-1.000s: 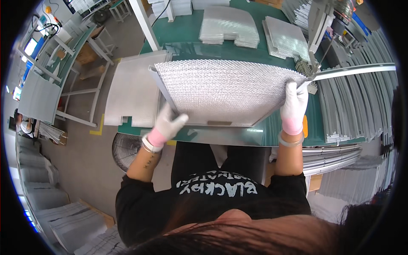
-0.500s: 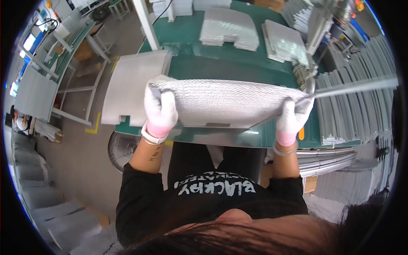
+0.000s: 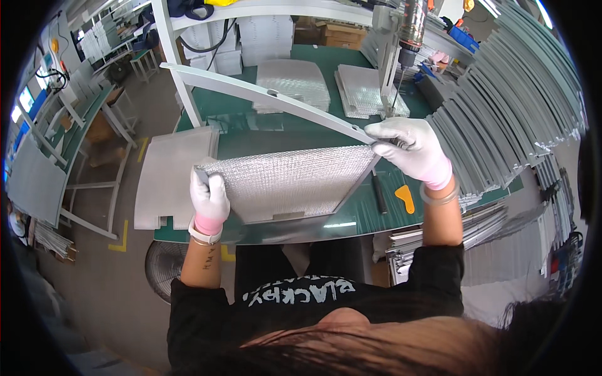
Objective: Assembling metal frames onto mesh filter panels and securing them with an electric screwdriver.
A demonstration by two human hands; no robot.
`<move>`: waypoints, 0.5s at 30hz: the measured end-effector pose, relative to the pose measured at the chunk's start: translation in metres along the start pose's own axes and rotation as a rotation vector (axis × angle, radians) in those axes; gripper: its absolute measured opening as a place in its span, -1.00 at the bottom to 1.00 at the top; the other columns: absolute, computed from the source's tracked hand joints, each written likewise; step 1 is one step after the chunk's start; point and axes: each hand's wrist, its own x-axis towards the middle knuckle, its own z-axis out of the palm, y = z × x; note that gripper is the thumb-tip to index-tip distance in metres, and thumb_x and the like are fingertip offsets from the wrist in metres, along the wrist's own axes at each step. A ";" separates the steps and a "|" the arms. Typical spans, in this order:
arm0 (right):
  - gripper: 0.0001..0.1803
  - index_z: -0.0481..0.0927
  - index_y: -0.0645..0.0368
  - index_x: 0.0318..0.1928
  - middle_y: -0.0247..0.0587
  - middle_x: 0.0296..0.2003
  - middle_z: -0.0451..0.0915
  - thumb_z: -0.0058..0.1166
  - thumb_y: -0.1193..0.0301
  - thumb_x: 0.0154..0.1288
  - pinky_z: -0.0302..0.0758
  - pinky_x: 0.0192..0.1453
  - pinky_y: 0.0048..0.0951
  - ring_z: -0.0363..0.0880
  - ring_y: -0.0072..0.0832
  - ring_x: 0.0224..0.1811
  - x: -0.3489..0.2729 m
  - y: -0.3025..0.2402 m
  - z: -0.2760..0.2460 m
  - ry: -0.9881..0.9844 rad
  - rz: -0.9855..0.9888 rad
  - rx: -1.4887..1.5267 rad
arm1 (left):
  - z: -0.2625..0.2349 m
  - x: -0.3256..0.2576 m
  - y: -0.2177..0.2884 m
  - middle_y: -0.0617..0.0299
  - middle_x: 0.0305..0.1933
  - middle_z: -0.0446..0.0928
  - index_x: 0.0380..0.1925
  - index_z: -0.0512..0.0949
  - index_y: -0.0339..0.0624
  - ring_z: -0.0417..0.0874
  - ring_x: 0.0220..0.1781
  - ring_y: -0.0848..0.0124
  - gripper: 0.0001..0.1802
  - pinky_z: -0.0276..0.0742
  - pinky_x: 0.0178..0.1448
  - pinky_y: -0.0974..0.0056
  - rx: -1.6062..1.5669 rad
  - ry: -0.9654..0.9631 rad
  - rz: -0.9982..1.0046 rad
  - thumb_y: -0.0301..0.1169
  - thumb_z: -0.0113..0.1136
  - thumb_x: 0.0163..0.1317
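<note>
A silver mesh panel (image 3: pixel 288 178) stands tilted over the green table, with a grey metal edge along its right side. At its upper left corner, my left hand (image 3: pixel 210 199), in a white glove with a pink cuff, pinches the panel. My gloved right hand (image 3: pixel 414 147) grips the end of a long light-grey metal strip (image 3: pixel 269 94) between thumb and fingers. This strip slants from the panel's upper right corner toward the far left, above the panel's top edge. Whether the strip touches the panel at that corner cannot be made out.
An orange scraper (image 3: pixel 405 198) and a black-handled tool (image 3: pixel 379 193) lie right of the panel. Mesh sheet stacks (image 3: pixel 291 84) sit at the back, pale panels (image 3: pixel 175 169) at left. Many grey strips (image 3: pixel 501 106) crowd the right. A power driver (image 3: pixel 411 31) hangs overhead.
The metal strip has swung from pointing right to slanting toward the far left. My right hand has turned and now holds its end by the panel's corner. The view has shifted.
</note>
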 end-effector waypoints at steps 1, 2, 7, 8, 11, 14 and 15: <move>-0.48 0.57 0.17 0.16 -0.14 -0.22 0.68 0.26 0.61 0.12 0.56 -0.08 -0.39 0.64 -0.26 -0.29 0.005 -0.004 -0.006 -0.043 -0.075 -0.039 | 0.002 0.002 0.003 0.33 -0.28 0.42 -0.14 0.44 -0.31 0.36 -0.27 0.59 -0.82 0.36 -0.15 0.43 -0.011 0.014 0.006 -0.54 -0.12 0.32; -0.48 0.57 0.17 0.16 -0.14 -0.22 0.68 0.26 0.61 0.12 0.56 -0.08 -0.39 0.64 -0.26 -0.29 0.007 -0.009 -0.006 -0.038 -0.078 -0.047 | 0.001 0.001 0.001 0.33 -0.28 0.42 -0.14 0.44 -0.31 0.36 -0.27 0.59 -0.82 0.36 -0.15 0.43 -0.015 0.012 0.014 -0.54 -0.12 0.32; -0.30 0.40 0.13 0.32 -0.05 -0.29 0.56 0.17 0.67 0.11 0.52 -0.14 -0.29 0.56 -0.15 -0.30 0.022 -0.022 -0.012 -0.228 -0.082 -0.113 | 0.004 0.001 0.002 0.33 -0.29 0.42 -0.15 0.44 -0.30 0.36 -0.28 0.59 -0.83 0.36 -0.15 0.42 -0.019 0.029 0.050 -0.53 -0.13 0.33; -0.30 0.40 0.13 0.32 -0.05 -0.32 0.54 0.16 0.68 0.11 0.51 -0.15 -0.27 0.54 -0.13 -0.31 0.025 -0.023 -0.013 -0.259 -0.137 -0.098 | 0.002 0.001 0.002 0.33 -0.29 0.42 -0.15 0.44 -0.30 0.36 -0.28 0.59 -0.83 0.36 -0.15 0.42 -0.020 0.027 0.054 -0.53 -0.13 0.33; -0.33 0.39 0.17 0.32 -0.07 -0.28 0.57 0.17 0.63 0.14 0.52 -0.12 -0.32 0.59 -0.19 -0.26 0.030 -0.029 -0.019 -0.313 -0.060 -0.105 | -0.004 -0.001 0.000 0.33 -0.29 0.42 -0.15 0.44 -0.30 0.37 -0.26 0.59 -0.82 0.37 -0.13 0.42 -0.005 -0.017 -0.050 -0.53 -0.14 0.33; -0.46 0.41 0.23 0.27 -0.10 -0.25 0.61 0.11 0.55 0.26 0.54 -0.07 -0.40 0.63 -0.26 -0.22 0.033 -0.033 -0.010 -0.316 0.077 -0.045 | -0.001 0.000 0.001 0.33 -0.28 0.42 -0.14 0.44 -0.30 0.37 -0.26 0.59 -0.81 0.37 -0.12 0.42 0.089 0.000 0.054 -0.54 -0.14 0.33; -0.56 0.43 0.27 0.22 -0.11 -0.22 0.62 0.05 0.51 0.34 0.54 -0.04 -0.42 0.64 -0.29 -0.19 0.034 -0.032 -0.003 -0.319 0.157 -0.002 | 0.000 0.000 0.001 0.34 -0.28 0.42 -0.13 0.44 -0.30 0.37 -0.26 0.58 -0.81 0.37 -0.12 0.42 0.053 -0.001 0.048 -0.54 -0.13 0.33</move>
